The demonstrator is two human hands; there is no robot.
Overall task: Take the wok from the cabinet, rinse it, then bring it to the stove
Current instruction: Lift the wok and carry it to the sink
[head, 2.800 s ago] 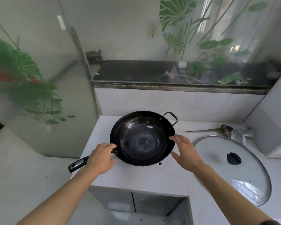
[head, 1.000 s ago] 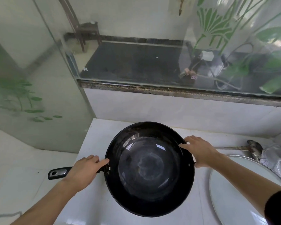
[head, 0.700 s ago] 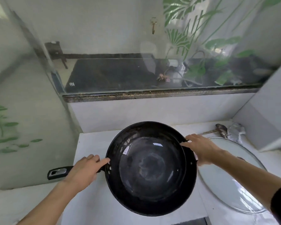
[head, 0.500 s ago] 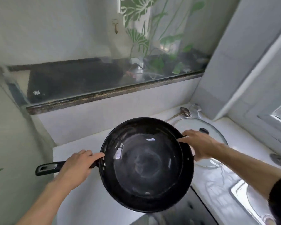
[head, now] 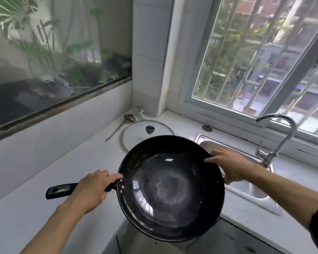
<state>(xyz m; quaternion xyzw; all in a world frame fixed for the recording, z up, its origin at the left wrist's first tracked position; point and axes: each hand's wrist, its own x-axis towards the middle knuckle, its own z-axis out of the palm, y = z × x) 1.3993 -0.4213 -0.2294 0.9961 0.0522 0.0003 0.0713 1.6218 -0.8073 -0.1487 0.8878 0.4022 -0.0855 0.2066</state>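
Observation:
A black wok (head: pixel 171 187) hangs in the air over the inner corner of the white L-shaped counter, bowl up and nothing in it. My left hand (head: pixel 92 189) is closed around its long black handle (head: pixel 60 190), close to the rim. On the far right rim my right hand (head: pixel 229 165) grips the small loop handle, which it hides. The steel sink (head: pixel 250 189) lies just right of the wok, partly behind my right hand and forearm. Its curved chrome faucet (head: pixel 281 138) rises at the sink's back right.
A glass lid (head: pixel 145 132) with a black knob lies flat on the counter behind the wok. A metal ladle (head: pixel 121 123) rests beside it in the corner. A barred window (head: pixel 255 57) runs behind the sink. Left, a glass partition stands on a low white wall.
Both hands lifted the wok off the counter and carried it rightwards as my view turned. The sink, faucet and window have come into view.

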